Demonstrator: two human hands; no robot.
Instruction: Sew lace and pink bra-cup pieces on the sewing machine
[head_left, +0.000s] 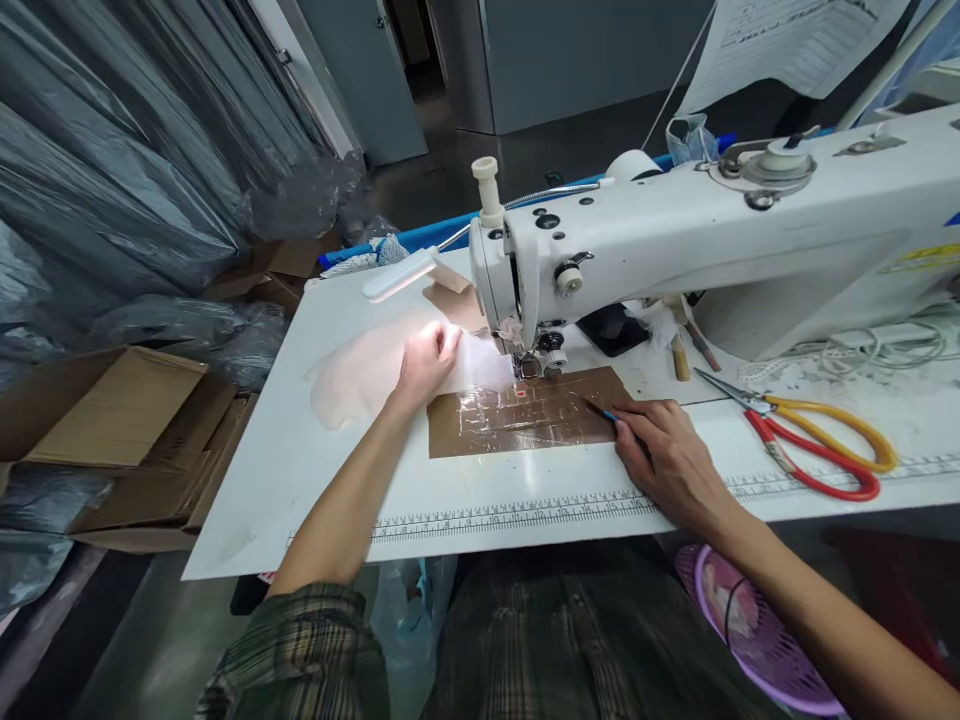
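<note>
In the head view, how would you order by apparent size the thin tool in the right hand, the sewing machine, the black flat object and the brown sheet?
Largest first:
1. Sewing machine
2. Brown sheet
3. Black flat object
4. Thin tool

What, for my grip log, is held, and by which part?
Right hand: slim tool, behind its pointed tip; left hand: white fabric, apparently pinched near its far edge.

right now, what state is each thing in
left hand: curled, on the white fabric
right hand: holding the thin blue tool
white fabric: spread on the table
thin blue tool: pointing at the brown sheet
brown sheet: lying flat
sewing machine: running or stopped, can't tell
scissors: lying unheld
cardboard box: open
</note>
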